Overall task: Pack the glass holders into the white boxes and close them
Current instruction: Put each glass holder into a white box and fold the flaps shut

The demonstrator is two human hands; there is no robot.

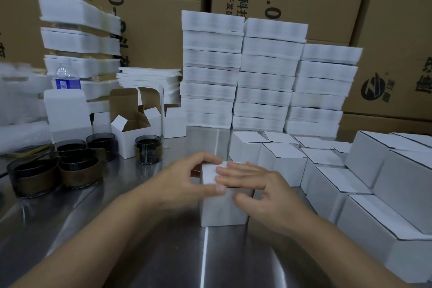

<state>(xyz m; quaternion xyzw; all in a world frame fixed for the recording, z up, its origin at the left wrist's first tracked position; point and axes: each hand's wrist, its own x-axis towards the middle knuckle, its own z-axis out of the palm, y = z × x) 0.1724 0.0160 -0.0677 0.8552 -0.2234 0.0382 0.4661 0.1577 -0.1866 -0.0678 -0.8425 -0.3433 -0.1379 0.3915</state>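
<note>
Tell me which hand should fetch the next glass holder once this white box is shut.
Left, probably. The dark glass holders with brown bands stand on that side of the steel table, nearer the left hand; the right hand lies flat on the small white cardboard box.

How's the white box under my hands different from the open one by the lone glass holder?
The box under your hands has its lid folded down; the open box has flaps up, showing brown inside. The box under your hands is held, left hand gripping its top, right hand flat on it; the open box stands untouched. Both are white and upright on the metal table.
</note>
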